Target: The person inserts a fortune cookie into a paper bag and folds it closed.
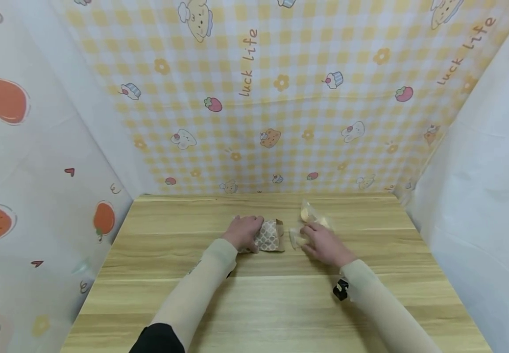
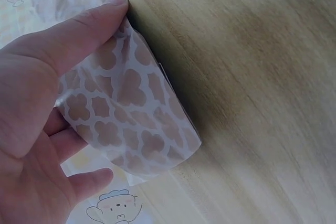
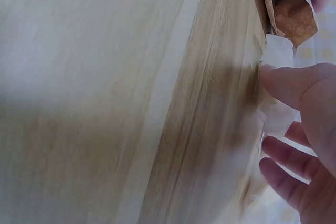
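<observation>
My left hand (image 1: 243, 233) grips a brown paper bag (image 1: 269, 236) with a white lattice print, lying on its side on the table. In the left wrist view, the thumb crosses the bag (image 2: 126, 103), with fingers along its other side. The bag's open mouth (image 3: 294, 17) faces the right hand. Just right of that mouth, my right hand (image 1: 326, 245) pinches a small translucent packet (image 1: 297, 239) with something pale yellow inside. Its thumb presses the packet (image 3: 277, 111) in the right wrist view. Behind that hand lie two similar packets (image 1: 305, 212), one partly covered (image 1: 325, 221).
The wood-grain table (image 1: 272, 304) reaches back to a yellow checked cloth (image 1: 289, 113). White sheets hang on the left (image 1: 51, 162) and right (image 1: 483, 162). A black device (image 1: 341, 289) sits at the right wrist.
</observation>
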A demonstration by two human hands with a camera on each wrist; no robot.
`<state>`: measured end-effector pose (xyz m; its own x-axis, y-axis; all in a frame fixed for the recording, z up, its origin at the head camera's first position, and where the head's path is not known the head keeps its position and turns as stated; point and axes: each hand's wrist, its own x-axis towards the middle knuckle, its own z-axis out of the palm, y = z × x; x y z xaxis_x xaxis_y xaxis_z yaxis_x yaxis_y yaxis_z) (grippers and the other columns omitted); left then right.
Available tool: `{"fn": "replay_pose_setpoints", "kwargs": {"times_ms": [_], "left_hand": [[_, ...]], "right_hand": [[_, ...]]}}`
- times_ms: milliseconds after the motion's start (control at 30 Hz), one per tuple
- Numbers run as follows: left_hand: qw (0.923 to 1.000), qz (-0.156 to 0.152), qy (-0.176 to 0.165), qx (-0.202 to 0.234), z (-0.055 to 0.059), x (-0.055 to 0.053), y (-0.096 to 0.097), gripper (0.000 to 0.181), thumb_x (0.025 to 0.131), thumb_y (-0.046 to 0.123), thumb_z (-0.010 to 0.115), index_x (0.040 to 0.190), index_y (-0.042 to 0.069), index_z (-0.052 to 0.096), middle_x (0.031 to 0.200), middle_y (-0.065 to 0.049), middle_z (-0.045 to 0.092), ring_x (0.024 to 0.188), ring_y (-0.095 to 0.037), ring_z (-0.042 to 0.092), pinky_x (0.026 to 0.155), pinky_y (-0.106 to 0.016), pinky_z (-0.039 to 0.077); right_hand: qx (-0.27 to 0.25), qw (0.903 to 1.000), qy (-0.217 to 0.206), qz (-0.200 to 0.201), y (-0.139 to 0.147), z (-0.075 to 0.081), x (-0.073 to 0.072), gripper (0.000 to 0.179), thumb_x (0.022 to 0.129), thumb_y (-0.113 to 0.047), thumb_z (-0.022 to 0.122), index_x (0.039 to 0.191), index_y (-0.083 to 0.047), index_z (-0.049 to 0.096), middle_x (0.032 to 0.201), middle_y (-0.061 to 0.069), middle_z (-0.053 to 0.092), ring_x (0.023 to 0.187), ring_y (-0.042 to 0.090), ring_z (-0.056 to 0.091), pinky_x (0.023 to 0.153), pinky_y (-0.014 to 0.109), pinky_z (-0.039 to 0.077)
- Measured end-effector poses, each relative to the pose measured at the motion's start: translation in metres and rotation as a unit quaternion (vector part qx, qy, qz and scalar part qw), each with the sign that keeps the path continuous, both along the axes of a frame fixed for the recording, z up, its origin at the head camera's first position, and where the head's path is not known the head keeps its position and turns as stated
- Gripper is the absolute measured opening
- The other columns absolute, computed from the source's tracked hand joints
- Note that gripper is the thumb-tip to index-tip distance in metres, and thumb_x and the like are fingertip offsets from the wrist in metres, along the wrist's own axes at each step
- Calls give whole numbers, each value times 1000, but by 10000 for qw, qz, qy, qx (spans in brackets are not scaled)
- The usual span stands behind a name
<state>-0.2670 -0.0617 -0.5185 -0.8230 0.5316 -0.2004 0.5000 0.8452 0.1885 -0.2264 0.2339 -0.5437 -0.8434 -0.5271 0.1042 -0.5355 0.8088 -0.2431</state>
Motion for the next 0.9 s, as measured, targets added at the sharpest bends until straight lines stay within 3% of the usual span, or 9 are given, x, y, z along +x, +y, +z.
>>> {"fn": "replay_pose_setpoints", "kwargs": {"times_ms": [133,333,467,600,700,900], "left_hand": [[10000,6,-7,-10,1,1,0,82,72,36,98,137,13,52,135,-8,67,128,-28,63,119,-67,33],[10000,37,-51,6,1,2,0,84,72,35,98,139,13,52,136,-8,67,129,-28,62,118,-67,34],[10000,14,-51,-25,0,2,0,79,72,35,98,134,14,53,127,-5,68,120,-25,65,111,-56,47],[10000,-35,-63,-29,0,1,0,74,74,34,97,130,15,53,120,-3,67,110,-22,65,95,-44,56],[10000,-56,-54,-25,0,1,-1,73,76,35,96,131,14,53,120,-4,66,112,-25,64,93,-43,56],[9999,-63,-104,86,0,0,-3,75,78,33,95,138,14,53,130,-7,65,119,-30,62,98,-46,55]], "right_hand": [[45,9999,-84,-92,-1,-1,-1,41,95,-29,78,126,-7,62,119,13,67,99,27,67,86,46,60],[-452,9982,-202,-324,-11,2,-5,39,101,-37,71,126,-9,62,102,4,66,76,11,56,66,34,53],[-736,9967,-238,-258,-23,4,-8,40,101,-35,71,129,-8,62,105,6,67,78,14,59,71,36,56],[-965,9947,-342,-56,-35,2,-12,37,100,-27,73,127,-4,64,115,13,69,95,24,66,86,44,59],[-1138,9926,-421,68,-43,1,-13,34,100,-24,73,126,-4,65,121,14,70,103,27,67,91,44,59],[-1516,9868,-542,154,-54,-3,-15,33,97,-19,77,127,-6,69,128,16,62,93,17,67,82,30,59]]}}
